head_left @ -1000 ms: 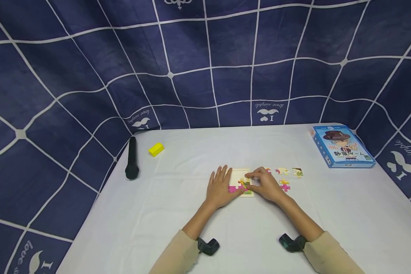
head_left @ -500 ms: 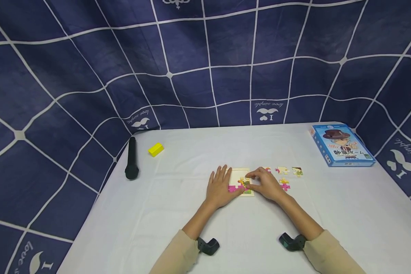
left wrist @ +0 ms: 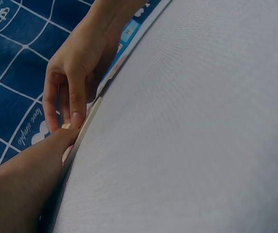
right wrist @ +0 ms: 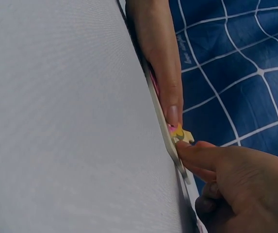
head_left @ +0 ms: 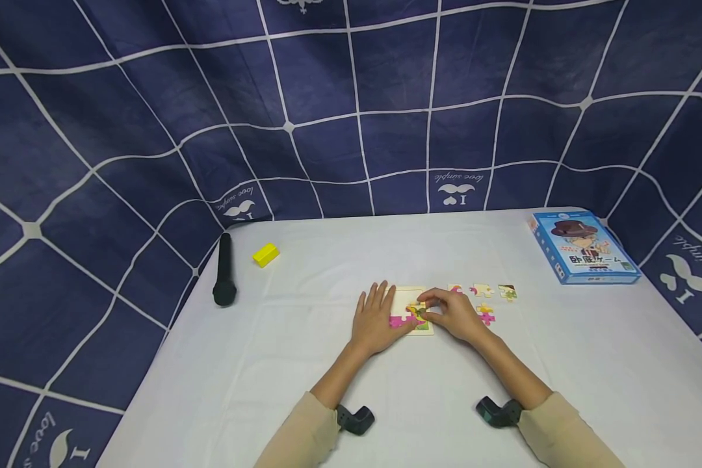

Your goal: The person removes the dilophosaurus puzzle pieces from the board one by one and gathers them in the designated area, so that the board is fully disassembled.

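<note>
A small square puzzle tray [head_left: 408, 292] lies on the white table in the head view, with joined pink pieces [head_left: 396, 322] along its near side. My left hand [head_left: 376, 328] rests flat over the tray's left part, fingers straight and spread, its thumb pressing near the front pieces. From the right, my right hand [head_left: 457, 316] pinches a yellow and green puzzle piece [right wrist: 189, 137] between thumb and index finger. In the right wrist view this piece stands tilted above the tray's edge, close to the left thumb [right wrist: 171, 109]. The fingers partly hide it in the head view.
Several loose puzzle pieces lie right of the tray, including a white and yellow piece [head_left: 482, 291] and a brown and green piece [head_left: 507, 292]. A blue box [head_left: 585, 250] sits back right. A yellow block [head_left: 266, 255] and a black microphone [head_left: 225, 270] lie left.
The right fingertips have shifted slightly left over the tray, and the pinched puzzle piece has changed its angle a little. My left hand stays in place.
</note>
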{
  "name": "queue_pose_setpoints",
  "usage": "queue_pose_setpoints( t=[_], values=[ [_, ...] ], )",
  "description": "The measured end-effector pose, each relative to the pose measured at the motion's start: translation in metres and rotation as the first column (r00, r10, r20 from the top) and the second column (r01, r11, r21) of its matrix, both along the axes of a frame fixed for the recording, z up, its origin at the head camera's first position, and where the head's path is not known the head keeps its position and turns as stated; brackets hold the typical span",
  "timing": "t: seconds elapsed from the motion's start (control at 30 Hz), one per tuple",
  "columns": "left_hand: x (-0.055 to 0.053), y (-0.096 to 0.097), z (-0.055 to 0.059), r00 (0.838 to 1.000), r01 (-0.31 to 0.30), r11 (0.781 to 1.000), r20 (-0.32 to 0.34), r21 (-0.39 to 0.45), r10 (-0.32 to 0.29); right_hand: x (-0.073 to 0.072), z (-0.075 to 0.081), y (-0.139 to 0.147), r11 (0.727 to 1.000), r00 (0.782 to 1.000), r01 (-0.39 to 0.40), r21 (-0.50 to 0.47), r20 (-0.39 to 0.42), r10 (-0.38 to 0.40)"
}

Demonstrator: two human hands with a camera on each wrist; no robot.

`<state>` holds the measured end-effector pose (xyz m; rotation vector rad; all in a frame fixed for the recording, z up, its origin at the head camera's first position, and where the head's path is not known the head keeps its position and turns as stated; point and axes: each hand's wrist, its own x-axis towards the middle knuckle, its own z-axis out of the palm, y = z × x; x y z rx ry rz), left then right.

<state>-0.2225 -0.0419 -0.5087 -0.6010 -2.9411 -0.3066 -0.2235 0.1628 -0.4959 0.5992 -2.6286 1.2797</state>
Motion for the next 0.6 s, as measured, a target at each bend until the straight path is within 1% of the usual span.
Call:
queue_pose_setpoints(
  t=[0.13,0.27,0.43,0.53,0.6],
  values=[
    [0.0,0.0,0.0,1.0,-0.005,1.0,0.011,0.0,0.005,0.0,0.0,0.001,1.0,1.0,0.001,-0.013,0.032,0.0],
    [0.001,0.0,0.001,1.0,-0.005,1.0,0.014,0.006,0.004,0.0,0.0,0.0,1.0,0.999,-0.008,-0.027,0.039,0.009],
    [0.0,0.0,0.0,1.0,-0.001,1.0,0.01,0.014,0.001,0.002,0.003,0.002,0.999,1.0,-0.009,-0.046,-0.014,0.008],
    [0.0,0.0,-0.001,1.0,-0.003,1.0,0.012,0.011,0.002,0.004,0.009,0.006,0.997,0.999,-0.004,-0.081,-0.049,0.0],
    [0.0,0.0,0.0,1.0,-0.005,1.0,0.01,0.007,0.005,0.006,0.014,0.01,0.995,0.999,0.003,-0.103,-0.053,-0.009]
  ],
)
